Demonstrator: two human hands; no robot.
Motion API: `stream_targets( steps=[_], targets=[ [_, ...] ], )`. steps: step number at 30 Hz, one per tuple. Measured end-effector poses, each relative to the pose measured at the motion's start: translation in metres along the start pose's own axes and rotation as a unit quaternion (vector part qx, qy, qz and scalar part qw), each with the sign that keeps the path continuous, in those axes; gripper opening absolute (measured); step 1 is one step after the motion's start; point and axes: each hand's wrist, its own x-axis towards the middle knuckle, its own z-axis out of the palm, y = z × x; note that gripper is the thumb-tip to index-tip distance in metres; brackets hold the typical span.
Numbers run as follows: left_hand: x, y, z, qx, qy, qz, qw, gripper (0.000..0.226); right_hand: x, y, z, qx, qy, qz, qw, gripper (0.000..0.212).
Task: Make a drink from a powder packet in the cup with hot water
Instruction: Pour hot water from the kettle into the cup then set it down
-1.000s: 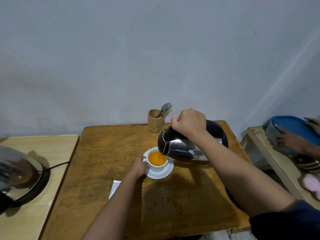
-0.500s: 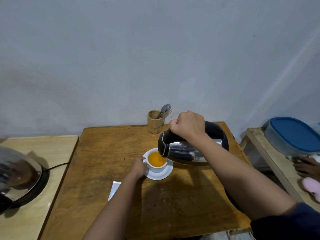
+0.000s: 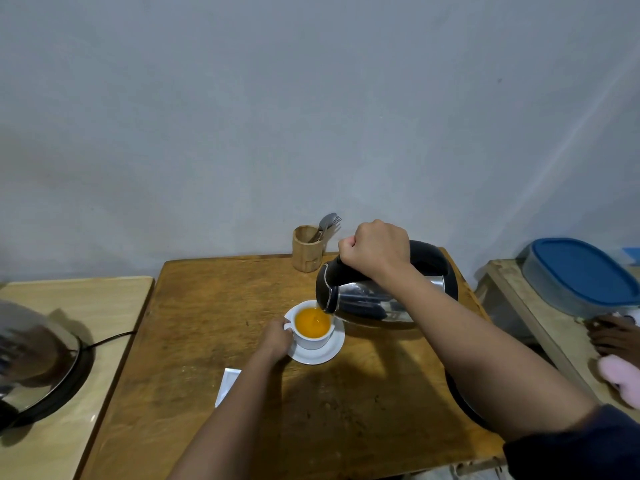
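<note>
A white cup (image 3: 313, 336) full of orange liquid stands on a white saucer (image 3: 323, 355) in the middle of the brown wooden table (image 3: 207, 306). My left hand (image 3: 277, 341) holds the cup by its handle side. My right hand (image 3: 375, 251) grips the black handle of a steel kettle (image 3: 374, 299), tilted with its spout over the cup's right rim. A white packet (image 3: 227, 384) lies on the table, partly hidden by my left forearm.
A wooden holder (image 3: 306, 249) with a spoon and fork stands at the table's back edge. A shiny lidded appliance (image 3: 31, 362) with a cord sits on the lighter table at left. At right, a blue-lidded container (image 3: 578, 275) rests on a bench beside another person's hand (image 3: 613, 334).
The kettle has stayed tilted over the cup and the orange liquid has risen slightly. The other person's hand at right moved down off the blue container.
</note>
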Motion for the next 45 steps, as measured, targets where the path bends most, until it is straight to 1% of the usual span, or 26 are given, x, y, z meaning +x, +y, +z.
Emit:
stream_targets(
  steps=[3,5,9,12,15,17,19,21,23,25,27,30,32,35,37,38,40,41,43,45],
  targets=[
    [-0.004,0.002,0.000,-0.003,0.000,-0.004,1.000,0.033,-0.001,0.005,0.005,0.004,0.001,0.017,1.000,0.039],
    [-0.005,0.002,0.000,-0.009,0.002,-0.007,1.000,0.034,-0.004,0.011,0.008,0.015,0.006,0.047,0.999,0.040],
    [-0.007,0.003,0.002,-0.032,0.007,-0.002,0.999,0.032,-0.016,0.029,0.011,0.077,0.026,0.137,0.987,0.042],
    [-0.008,0.003,0.005,-0.046,0.018,0.003,0.999,0.032,-0.028,0.047,0.010,0.148,0.048,0.225,0.962,0.043],
    [-0.008,0.001,0.008,-0.057,0.037,0.008,0.998,0.032,-0.041,0.069,0.005,0.221,0.068,0.315,0.920,0.040],
    [-0.009,0.001,0.011,-0.067,0.051,0.009,0.996,0.032,-0.051,0.085,0.003,0.246,0.075,0.370,0.893,0.041],
    [-0.009,0.000,0.015,-0.071,0.067,0.007,0.995,0.032,-0.063,0.102,0.002,0.272,0.105,0.421,0.859,0.038],
    [-0.010,0.000,0.019,-0.073,0.083,0.002,0.994,0.032,-0.077,0.120,0.001,0.299,0.142,0.453,0.828,0.034],
    [-0.010,0.000,0.023,-0.068,0.102,0.002,0.992,0.032,-0.092,0.135,-0.002,0.318,0.156,0.477,0.804,0.035],
    [-0.014,0.002,0.026,-0.063,0.119,0.004,0.991,0.034,-0.108,0.147,-0.006,0.336,0.188,0.524,0.760,0.037],
    [-0.016,0.003,0.030,-0.059,0.126,0.001,0.990,0.036,-0.125,0.156,-0.010,0.340,0.234,0.565,0.715,0.034],
    [-0.018,0.004,0.032,-0.062,0.146,0.006,0.987,0.036,-0.146,0.165,-0.013,0.332,0.278,0.592,0.680,0.027],
    [-0.022,0.003,0.034,-0.068,0.157,0.016,0.985,0.036,-0.159,0.170,-0.013,0.332,0.294,0.613,0.654,0.024],
    [-0.026,0.001,0.037,-0.081,0.167,0.027,0.982,0.035,-0.173,0.177,-0.013,0.340,0.328,0.645,0.600,0.031],
    [-0.026,0.000,0.038,-0.089,0.171,0.027,0.981,0.035,-0.181,0.181,-0.013,0.346,0.356,0.652,0.573,0.036],
    [-0.027,0.001,0.039,-0.090,0.173,0.026,0.980,0.034,-0.185,0.183,-0.013,0.349,0.370,0.651,0.563,0.031],
    [-0.027,0.001,0.040,-0.095,0.176,0.028,0.979,0.033,-0.190,0.186,-0.012,0.359,0.392,0.650,0.542,0.016],
    [-0.027,0.001,0.041,-0.099,0.176,0.028,0.979,0.033,-0.193,0.188,-0.010,0.364,0.401,0.654,0.529,0.014],
    [-0.027,0.000,0.042,-0.104,0.176,0.029,0.978,0.033,-0.197,0.191,-0.008,0.378,0.410,0.662,0.501,0.020],
    [-0.026,-0.001,0.042,-0.106,0.175,0.027,0.978,0.034,-0.200,0.197,-0.006,0.383,0.415,0.667,0.487,0.024]
  ],
)
